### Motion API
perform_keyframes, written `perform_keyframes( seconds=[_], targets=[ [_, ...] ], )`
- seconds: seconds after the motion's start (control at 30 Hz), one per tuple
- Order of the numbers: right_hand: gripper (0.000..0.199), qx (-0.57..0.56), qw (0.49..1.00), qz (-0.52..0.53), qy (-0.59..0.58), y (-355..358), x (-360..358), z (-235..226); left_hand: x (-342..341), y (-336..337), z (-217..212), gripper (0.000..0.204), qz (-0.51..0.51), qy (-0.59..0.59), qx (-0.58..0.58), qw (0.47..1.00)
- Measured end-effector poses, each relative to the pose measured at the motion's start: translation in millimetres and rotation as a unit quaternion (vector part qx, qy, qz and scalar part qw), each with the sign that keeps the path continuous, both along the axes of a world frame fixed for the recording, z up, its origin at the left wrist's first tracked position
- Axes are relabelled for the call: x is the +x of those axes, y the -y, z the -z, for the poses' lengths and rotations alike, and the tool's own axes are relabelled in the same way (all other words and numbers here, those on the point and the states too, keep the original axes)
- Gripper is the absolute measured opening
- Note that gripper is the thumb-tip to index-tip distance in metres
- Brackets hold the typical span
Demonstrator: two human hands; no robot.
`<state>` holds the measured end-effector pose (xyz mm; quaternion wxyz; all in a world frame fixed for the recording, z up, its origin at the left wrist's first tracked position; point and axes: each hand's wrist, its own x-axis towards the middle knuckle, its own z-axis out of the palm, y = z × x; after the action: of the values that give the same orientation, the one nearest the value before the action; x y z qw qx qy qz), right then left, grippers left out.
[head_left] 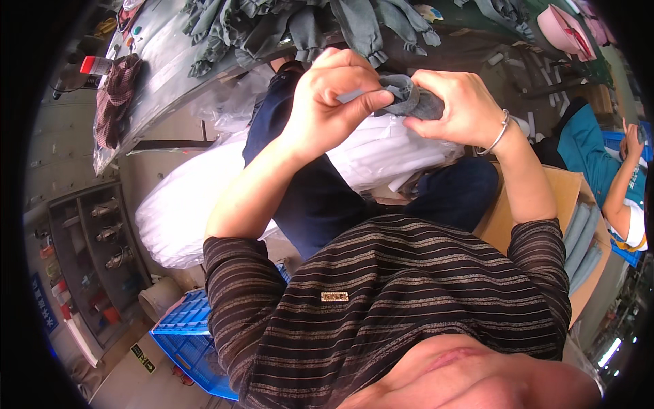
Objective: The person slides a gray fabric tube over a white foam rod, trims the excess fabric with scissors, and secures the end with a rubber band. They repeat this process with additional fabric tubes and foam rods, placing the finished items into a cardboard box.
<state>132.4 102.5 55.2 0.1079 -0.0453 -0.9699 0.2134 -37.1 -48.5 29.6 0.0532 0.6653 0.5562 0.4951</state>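
Both of my hands are raised over my lap around a grey-green fabric tube (427, 106), whose open end faces left. My right hand (463, 105) is wrapped about its body, thumb below and fingers over the top. At the rim, my left hand (335, 94) pinches with thumb and forefinger; a small pale strip (350, 95) shows between those fingers. What the strip is I cannot make out. Just beyond my hands, similar grey-green fabric pieces (293, 31) with gathered ends lie heaped on the table and hang over its near edge.
A large plastic-wrapped white bundle (184, 211) lies below the table (163, 75). To my right stands a cardboard box (531, 198) with rolled grey pieces; a blue crate (197, 327) is at lower left. A person in teal (589, 150) sits at far right.
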Motion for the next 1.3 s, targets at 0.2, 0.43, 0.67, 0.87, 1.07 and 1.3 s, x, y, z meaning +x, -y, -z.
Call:
perform_keyframes(
  seconds=[0.2, 0.43, 0.67, 0.87, 1.07, 1.3],
  targets=[
    [0.035, 0.048, 0.998, -0.041, 0.009, 0.4, -2.6, 9.6, 12.8, 6.1, -13.6, 0.027, -0.009, -0.118, -0.206, 0.971],
    [0.06, -0.05, 0.996, -0.072, 0.031, 4.4, -8.6, -26.2, 8.2, 11.1, -46.8, 0.024, 0.016, -0.22, -0.129, 0.967],
    [0.045, -0.051, 0.989, -0.115, 0.082, 2.1, 9.1, -45.1, -3.8, 50.0, -76.7, 0.038, 0.113, 0.14, -0.312, 0.933],
    [0.038, -0.08, 0.989, -0.048, 0.111, -43.6, 52.1, -46.6, -3.2, 80.8, -71.6, 0.038, -0.015, 0.307, -0.322, 0.895],
    [0.045, -0.133, 0.975, 0.048, 0.169, -45.0, 65.2, -31.1, -30.3, 82.4, -33.5, 0.02, -0.063, 0.27, -0.287, 0.917],
    [0.036, -0.008, 0.999, 0.002, 0.042, -37.3, 50.6, -19.2, -31.2, 83.0, -43.4, 0.036, 0.003, 0.474, -0.181, 0.862]
  ],
)
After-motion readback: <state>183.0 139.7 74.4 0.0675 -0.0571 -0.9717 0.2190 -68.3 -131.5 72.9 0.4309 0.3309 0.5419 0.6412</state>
